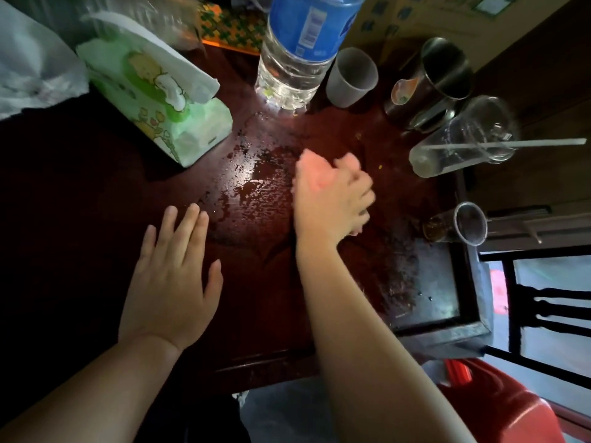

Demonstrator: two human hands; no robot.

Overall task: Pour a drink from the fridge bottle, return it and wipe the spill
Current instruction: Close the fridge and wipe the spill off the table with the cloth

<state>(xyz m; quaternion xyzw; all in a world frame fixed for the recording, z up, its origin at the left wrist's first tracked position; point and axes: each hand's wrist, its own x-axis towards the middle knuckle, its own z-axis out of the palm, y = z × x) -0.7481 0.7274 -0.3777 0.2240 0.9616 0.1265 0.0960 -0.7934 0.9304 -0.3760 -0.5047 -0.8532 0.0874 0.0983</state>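
Dark reddish-brown wooden surface (96, 193), glossy, wet in the middle. Landmark: the large clear plastic water bottle with blue label (299, 49), stood upright at the far edge.

Spill (252, 190): a thin film with scattered droplets, spread just in front of the bottle toward the near side.

Right hand (331, 199): laid directly on the wet patch, in front of the bottle, fingers curled and blurred; whether anything is gripped beneath it cannot be told.

Left hand (174, 282): held open and flat, fingers together, empty, in front and to the left of the bottle, beside the spill.

Green-and-white printed tissue pack (153, 94): left of the bottle, one white sheet pulled up.

Grey plastic cup (351, 78): just right of the bottle.

Steel tumbler (431, 81): further right of the bottle.

Tall clear plastic cup with a straw (463, 139): right of the bottle, nearer the surface's edge.

Small clear glass with dark dregs (457, 223): right and well in front of the bottle.
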